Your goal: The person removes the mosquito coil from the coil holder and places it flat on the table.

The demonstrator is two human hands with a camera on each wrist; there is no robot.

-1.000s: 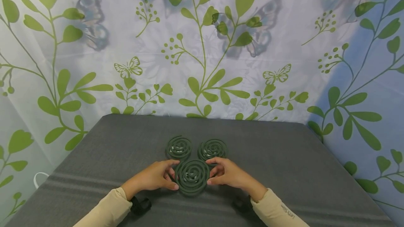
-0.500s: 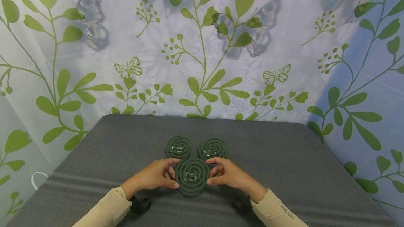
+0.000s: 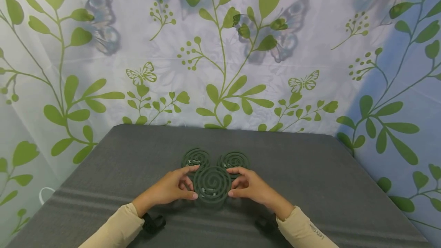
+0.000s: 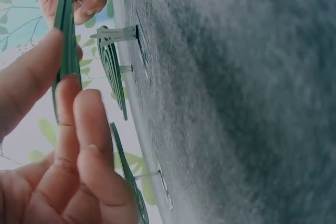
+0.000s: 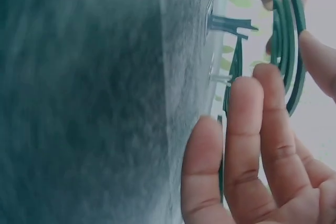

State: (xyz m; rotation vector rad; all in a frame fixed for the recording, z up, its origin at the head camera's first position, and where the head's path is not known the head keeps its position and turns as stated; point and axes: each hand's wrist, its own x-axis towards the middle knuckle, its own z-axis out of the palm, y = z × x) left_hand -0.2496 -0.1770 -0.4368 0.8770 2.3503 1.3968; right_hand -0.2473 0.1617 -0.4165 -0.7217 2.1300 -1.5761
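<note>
The flat green coil (image 3: 213, 182) has shifted upward at lower centre of the head view, its rim pinched in the half-closed left grip (image 3: 173, 187) and right grip (image 3: 250, 186); wrist views alone show it clear of a forked metal stand (image 4: 118, 34) on the fuzzy table (image 4: 220, 103).

The head camera looks forward and down across the desk (image 3: 303, 175) to the curtain (image 3: 165, 53). The wrist cameras, tipped sideways, look along the left hand (image 4: 63, 171) and right hand (image 5: 262, 166) from close up; all three share the coil (image 4: 69, 40).
</note>
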